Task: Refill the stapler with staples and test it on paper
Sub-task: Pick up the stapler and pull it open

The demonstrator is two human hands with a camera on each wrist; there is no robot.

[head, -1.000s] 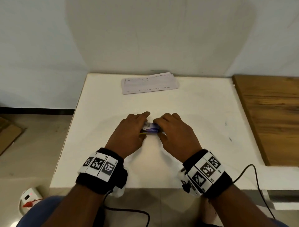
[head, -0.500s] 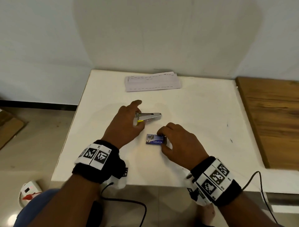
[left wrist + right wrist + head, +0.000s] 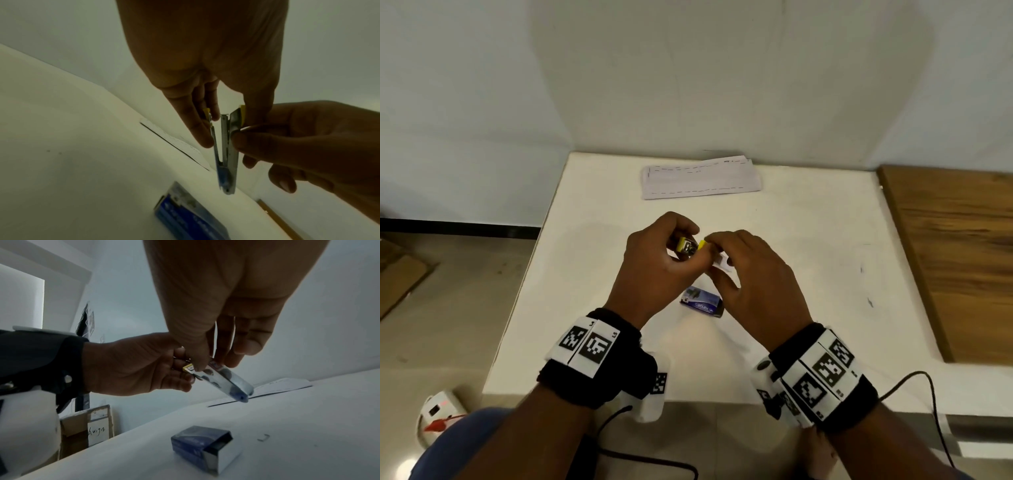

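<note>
Blue staple box (image 3: 701, 301) below hands | paper (image 3: 700, 177) beyond (folded) | wooden board (image 3: 959, 246) right

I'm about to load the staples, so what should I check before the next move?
1. Stapler held off the table by both hands, left hand and right hand: ok.
2. Stapler's arms spread apart: ok.
3. Staple channel empty: cannot tell.
4. Staple box within reach on the table, drawer slid partly out: ok.
5. A hand free to take staples: not ok.
6. Paper ready at the table's far edge: ok.
</note>
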